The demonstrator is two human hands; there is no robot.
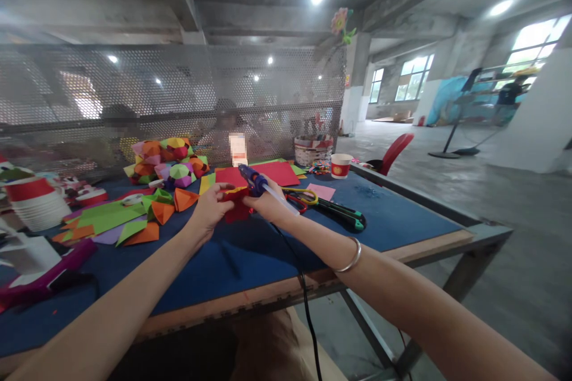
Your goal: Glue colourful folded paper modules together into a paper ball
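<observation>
My right hand (269,203) is closed around a blue glue gun (252,181). A clear glue stick (282,199) juts from the gun's rear, and its black cord (305,294) runs down over the table edge. Between the thumb and fingers of my left hand (213,209) is a folded red paper piece (238,209), its upper edge looking orange. Fingers of my right hand come close to this piece; whether they touch it I cannot tell. Beyond the hands lie flat red paper sheets (280,172). Scissors with yellow and red handles (308,195) rest just right of my right hand.
A green-and-black handled tool (344,214) and a paper cup (341,166) are at right. Folded paper balls (172,161), loose green sheets (107,214), stacked cups (36,205) and a purple holder (49,277) occupy the left. A perforated metal screen (268,86) stands behind.
</observation>
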